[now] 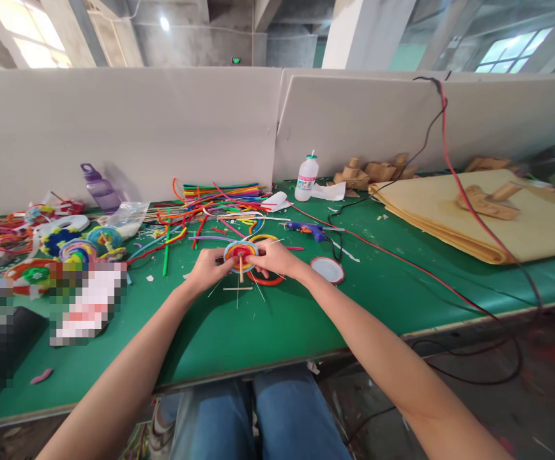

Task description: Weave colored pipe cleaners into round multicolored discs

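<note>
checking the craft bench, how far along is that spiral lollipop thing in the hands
Done: finished spiral pieces lie at the left. In hand: both the left hand and right hand grip a coiled disc with its stick in. Left: loose coloured strips remain unwound.

We sit at a green table [267, 326] backed by white partition boards [162, 121]. Beyond them we see grey concrete pillars [363, 32], bright windows [516, 51] at both upper corners and one ceiling lamp [164, 23].
</note>
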`<state>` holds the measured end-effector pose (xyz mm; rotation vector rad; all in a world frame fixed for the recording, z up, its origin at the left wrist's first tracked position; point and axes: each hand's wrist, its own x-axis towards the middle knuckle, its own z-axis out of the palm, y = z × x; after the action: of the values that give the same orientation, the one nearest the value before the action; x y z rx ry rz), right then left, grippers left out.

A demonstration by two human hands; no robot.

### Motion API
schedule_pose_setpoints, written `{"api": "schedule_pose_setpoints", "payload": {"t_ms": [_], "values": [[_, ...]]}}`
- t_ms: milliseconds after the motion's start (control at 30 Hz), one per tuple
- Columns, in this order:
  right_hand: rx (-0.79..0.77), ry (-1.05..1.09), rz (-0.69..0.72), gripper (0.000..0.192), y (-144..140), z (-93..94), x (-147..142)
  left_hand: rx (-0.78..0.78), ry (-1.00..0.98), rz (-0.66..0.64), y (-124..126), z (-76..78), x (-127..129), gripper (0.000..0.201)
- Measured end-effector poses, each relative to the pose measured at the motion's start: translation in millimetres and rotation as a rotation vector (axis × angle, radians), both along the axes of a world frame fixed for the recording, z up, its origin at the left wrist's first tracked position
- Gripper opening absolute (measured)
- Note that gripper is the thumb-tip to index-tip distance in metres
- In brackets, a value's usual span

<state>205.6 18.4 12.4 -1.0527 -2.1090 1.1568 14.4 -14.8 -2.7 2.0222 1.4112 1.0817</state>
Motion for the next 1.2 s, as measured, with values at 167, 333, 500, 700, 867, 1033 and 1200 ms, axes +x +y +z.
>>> {"api": "schedule_pose_setpoints", "payload": {"t_ms": [167,333,500,700,867,1033,1200], "values": [[0.048,-0.004,-0.031,0.015,-3,0.6,-2,0.026,0.056,0.024,1,0.6,1,0.033],[0.087,-0.010,-0.058,0.015,-7,4.7,-4,0.040,0.048,0.072,2,-1.8,1,0.031],[0.093,0.011,-0.090,0.017,-7,7.8,-3,-0.011,-0.003,0.038,-2,2.6,2,0.042],[0.012,0.017,-0.094,0.019,-6,7.7,-2,0.100,0.034,0.057,-4,6.8,2,0.048],[-0.002,0.058,-0.079,0.020,-6,10.9,-1,0.181,0.057,0.050,-5,5.7,1,0.048],[0.003,0.067,-0.090,0.023,-7,11.5,-2,0.238,0.065,0.070,-4,5.4,0,0.049],[-0.020,0.054,-0.072,0.020,-7,11.6,-2,0.184,0.037,0.078,-4,7.2,-1,0.049]]}}
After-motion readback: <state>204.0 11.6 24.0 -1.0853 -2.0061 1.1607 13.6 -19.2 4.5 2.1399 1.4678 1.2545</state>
